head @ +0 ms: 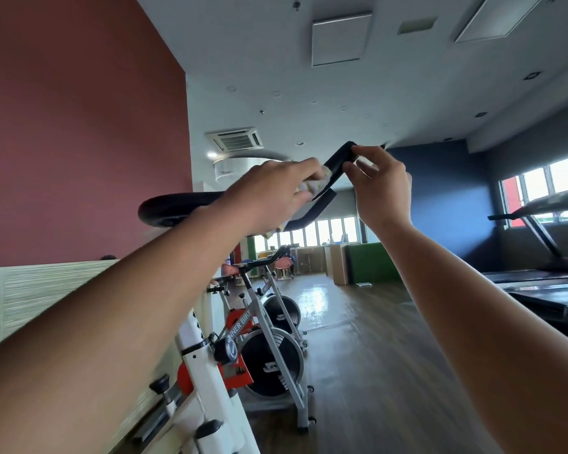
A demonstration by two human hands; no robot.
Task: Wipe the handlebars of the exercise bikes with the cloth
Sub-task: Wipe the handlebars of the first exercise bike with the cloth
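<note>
The black handlebar [174, 208] of the nearest white exercise bike [207, 381] curves up to a raised tip at the centre of the head view. My left hand [269, 191] grips a pale cloth [315, 185] against the bar just below that tip; most of the cloth is hidden under my fingers. My right hand [381, 185] pinches the bar's upper end between thumb and fingers. Both forearms reach up from the bottom of the frame.
Two more spin bikes [266, 342] with grey frames and black flywheels stand in a row behind the near one. A red wall [79, 126] and a striped partition run along the left. Treadmills [545, 283] stand at the right, with wooden floor between.
</note>
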